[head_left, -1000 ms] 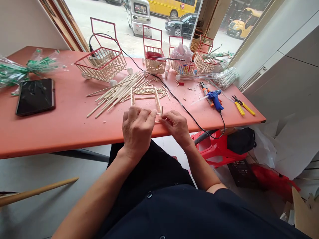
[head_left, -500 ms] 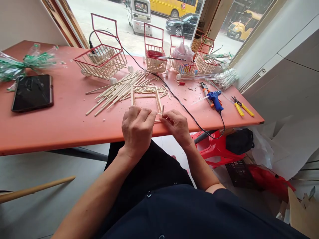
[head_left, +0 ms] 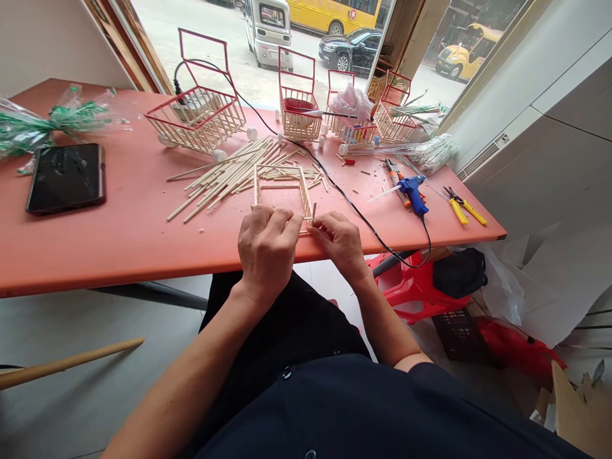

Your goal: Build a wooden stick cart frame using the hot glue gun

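A small open frame of pale wooden sticks (head_left: 305,191) stands near the table's front edge. My left hand (head_left: 268,245) is closed on the frame's near side, its fingers hiding that part. At the frame's near right corner my right hand (head_left: 337,241) pinches a short wooden stick (head_left: 313,211) that stands upright. Whether that stick touches the frame I cannot tell. Behind the frame lies a loose pile of long wooden sticks (head_left: 229,175), with shorter pieces beside it.
Several small stick carts with red rims, one cart (head_left: 198,118) at left, line the back. A black cable (head_left: 354,204) runs to the blue glue gun (head_left: 414,191). Yellow-handled pliers (head_left: 465,207) lie at right, a dark tablet (head_left: 67,178) at left. The table (head_left: 119,255) ends near me.
The camera view has shifted very slightly. Both hands keep their hold at the frame, with no clear movement.
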`<state>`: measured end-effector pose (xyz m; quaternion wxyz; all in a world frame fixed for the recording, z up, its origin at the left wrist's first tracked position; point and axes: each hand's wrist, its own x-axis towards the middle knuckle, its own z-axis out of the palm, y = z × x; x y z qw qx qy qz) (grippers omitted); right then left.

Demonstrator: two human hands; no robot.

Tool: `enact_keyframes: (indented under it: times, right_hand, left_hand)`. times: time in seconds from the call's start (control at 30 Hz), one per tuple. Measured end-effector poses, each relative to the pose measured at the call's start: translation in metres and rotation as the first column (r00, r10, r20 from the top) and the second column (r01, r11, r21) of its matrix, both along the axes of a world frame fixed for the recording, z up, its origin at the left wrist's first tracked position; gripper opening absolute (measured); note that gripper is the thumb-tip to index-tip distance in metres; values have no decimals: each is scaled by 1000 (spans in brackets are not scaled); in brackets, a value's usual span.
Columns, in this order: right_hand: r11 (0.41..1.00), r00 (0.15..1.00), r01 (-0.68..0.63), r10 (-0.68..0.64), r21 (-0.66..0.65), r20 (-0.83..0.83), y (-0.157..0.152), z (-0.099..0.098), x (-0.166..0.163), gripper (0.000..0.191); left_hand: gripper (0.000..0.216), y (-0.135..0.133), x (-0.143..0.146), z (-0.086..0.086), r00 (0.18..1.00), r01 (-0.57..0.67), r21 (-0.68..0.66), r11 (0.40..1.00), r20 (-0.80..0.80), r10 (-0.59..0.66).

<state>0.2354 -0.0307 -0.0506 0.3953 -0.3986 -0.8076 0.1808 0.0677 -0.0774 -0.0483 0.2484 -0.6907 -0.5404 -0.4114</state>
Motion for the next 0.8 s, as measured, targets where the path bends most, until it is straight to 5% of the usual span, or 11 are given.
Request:
enact_keyframes:
  times: [0.37, 0.6, 0.8]
  right_hand:
    - [1000, 1000, 5, -5, 20, 9, 1, -1, 0, 17]
    - [1000, 1000, 7, -7, 9, 23, 1, -1, 0, 20]
    - [999, 999, 29, -28, -29, 39, -1, -1, 0, 20]
  left_hand:
    - [23, -41, 16, 1, 905, 198, -7, 980, 386, -180]
    - [38, -44, 23, 4, 560, 494, -259, 830, 825, -76]
    - [42, -37, 24, 2, 518, 540, -275, 796, 853, -57]
